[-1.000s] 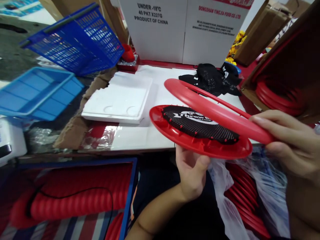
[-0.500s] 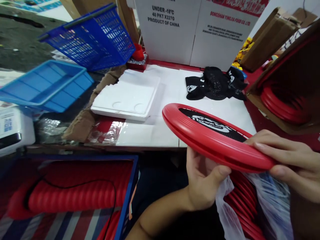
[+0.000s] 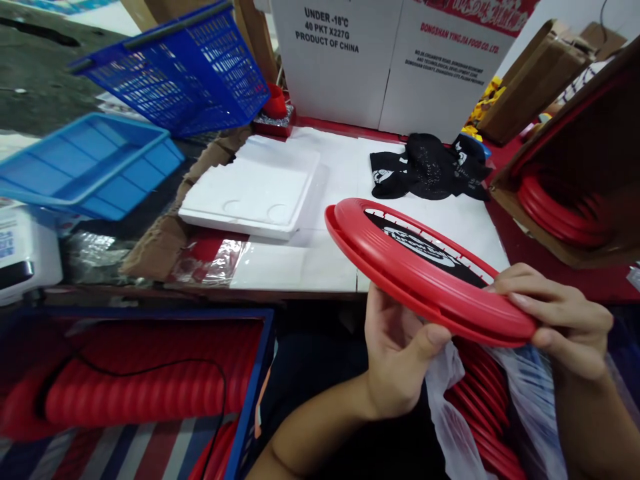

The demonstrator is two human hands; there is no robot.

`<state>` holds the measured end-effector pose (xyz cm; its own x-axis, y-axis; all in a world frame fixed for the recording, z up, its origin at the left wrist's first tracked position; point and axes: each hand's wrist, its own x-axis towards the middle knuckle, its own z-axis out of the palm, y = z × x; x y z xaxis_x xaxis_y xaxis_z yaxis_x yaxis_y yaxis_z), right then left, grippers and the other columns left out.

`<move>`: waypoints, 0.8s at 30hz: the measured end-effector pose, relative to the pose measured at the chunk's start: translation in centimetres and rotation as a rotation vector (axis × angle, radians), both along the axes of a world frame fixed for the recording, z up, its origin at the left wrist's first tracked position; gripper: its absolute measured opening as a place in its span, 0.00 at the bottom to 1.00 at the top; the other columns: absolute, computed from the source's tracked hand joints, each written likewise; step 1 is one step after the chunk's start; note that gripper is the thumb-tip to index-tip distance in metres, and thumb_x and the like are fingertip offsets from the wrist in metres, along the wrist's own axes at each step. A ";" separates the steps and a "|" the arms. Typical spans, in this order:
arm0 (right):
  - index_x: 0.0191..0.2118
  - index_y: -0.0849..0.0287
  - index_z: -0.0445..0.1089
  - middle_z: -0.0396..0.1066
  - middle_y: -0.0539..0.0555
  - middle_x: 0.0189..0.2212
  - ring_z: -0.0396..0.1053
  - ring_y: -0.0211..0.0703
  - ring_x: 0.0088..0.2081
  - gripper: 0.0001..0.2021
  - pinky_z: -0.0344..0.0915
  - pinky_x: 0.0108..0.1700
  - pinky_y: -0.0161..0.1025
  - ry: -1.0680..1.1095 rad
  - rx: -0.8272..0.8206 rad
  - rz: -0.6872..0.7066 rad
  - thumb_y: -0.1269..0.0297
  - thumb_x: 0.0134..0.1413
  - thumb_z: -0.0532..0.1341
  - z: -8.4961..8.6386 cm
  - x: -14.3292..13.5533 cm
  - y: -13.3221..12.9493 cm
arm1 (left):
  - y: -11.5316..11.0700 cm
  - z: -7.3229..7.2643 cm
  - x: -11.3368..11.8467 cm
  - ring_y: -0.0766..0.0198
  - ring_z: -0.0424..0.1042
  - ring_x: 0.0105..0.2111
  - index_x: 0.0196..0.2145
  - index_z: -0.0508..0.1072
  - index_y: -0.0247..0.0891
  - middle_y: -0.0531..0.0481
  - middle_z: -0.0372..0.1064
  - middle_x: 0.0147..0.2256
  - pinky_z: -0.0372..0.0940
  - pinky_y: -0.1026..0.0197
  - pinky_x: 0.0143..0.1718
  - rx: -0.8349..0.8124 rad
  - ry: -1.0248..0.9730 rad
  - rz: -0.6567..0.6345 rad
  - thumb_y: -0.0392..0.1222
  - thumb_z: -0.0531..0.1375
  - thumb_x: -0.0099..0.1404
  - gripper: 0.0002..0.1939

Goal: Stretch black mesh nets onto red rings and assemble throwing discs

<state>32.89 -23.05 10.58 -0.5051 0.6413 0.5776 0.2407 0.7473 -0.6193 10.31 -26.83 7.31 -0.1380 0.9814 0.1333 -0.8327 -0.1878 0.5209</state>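
Note:
A red disc with a black and white printed centre is tilted in front of me, held by both hands. It looks like two red rims stacked, with a gap between them along the near left edge. My left hand grips it from below, thumb at the near edge. Around the right end, my right hand has its fingers on top and thumb at the side. Below the disc, more red discs stand stacked in an open clear plastic bag.
A blue crate with rows of red discs is at lower left. On the table lie a white foam lid and black cloth items. A light blue tray, blue basket and cardboard box surround it.
The disc has shifted slightly left and turned, showing more of its printed centre and a wider gap between the rims. Both hands have moved a little left with it.

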 end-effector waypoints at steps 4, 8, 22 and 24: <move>0.62 0.51 0.78 0.81 0.63 0.49 0.78 0.63 0.44 0.24 0.72 0.40 0.62 0.057 0.021 -0.059 0.66 0.61 0.64 0.0 -0.5 -0.6 | 0.1 0.2 -0.1 0.52 0.81 0.47 0.58 0.74 0.52 0.48 0.78 0.49 0.78 0.46 0.52 -0.036 0.038 -0.010 0.51 0.75 0.64 0.27; 0.64 0.51 0.76 0.81 0.61 0.52 0.77 0.62 0.44 0.26 0.72 0.41 0.63 0.038 0.036 -0.045 0.67 0.61 0.64 0.3 -0.4 -1.2 | 0.2 0.5 -0.5 0.56 0.81 0.45 0.52 0.74 0.49 0.48 0.78 0.47 0.79 0.51 0.48 -0.037 0.005 -0.028 0.49 0.74 0.64 0.21; 0.65 0.45 0.75 0.82 0.61 0.51 0.78 0.64 0.44 0.27 0.74 0.39 0.64 -0.020 -0.011 -0.049 0.65 0.60 0.64 0.0 -0.3 -1.5 | -0.2 0.2 -0.9 0.59 0.80 0.42 0.51 0.74 0.47 0.48 0.78 0.47 0.78 0.52 0.50 -0.017 0.010 -0.066 0.47 0.74 0.65 0.20; 0.65 0.46 0.75 0.81 0.61 0.52 0.78 0.64 0.46 0.27 0.74 0.41 0.63 -0.053 0.010 -0.028 0.65 0.61 0.64 0.1 -0.2 -1.7 | -0.4 0.1 -1.2 0.60 0.80 0.41 0.50 0.75 0.47 0.49 0.78 0.46 0.78 0.53 0.50 -0.021 0.002 -0.094 0.46 0.74 0.65 0.19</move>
<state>32.72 -24.79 10.67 -0.5172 0.6498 0.5569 0.2942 0.7461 -0.5973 9.09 -27.20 7.41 -0.0449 0.9926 0.1129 -0.8451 -0.0980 0.5256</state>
